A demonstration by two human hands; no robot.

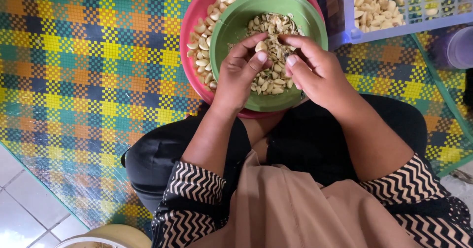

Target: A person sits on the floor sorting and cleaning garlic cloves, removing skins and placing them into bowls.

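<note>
I watched the left hand pinch one pale garlic clove between thumb and fingertips, closed tight on it. The right hand met it from three o'clock, its fingers bent and its thumbnail against the same clove; I could not tell whether that hand gripped the clove or only picked at its skin. The clove sat above the middle of the green bowl, over a heap of papery skins and pieces.

I judged the step to be peeling, with the skin being worked loose over the green bowl. The next move, as I read it, called for a steady pinch from the left while the right nail lifted the skin without crushing the clove.

The green bowl rested inside a pink bowl, where peeled cloves lay along the rim at nine to eleven o'clock. At one o'clock stood a lavender slatted crate with more cloves. All sat on a plaid woven mat.

I counted two bowls, one crate and one held clove; the loose cloves were too many to count.
</note>
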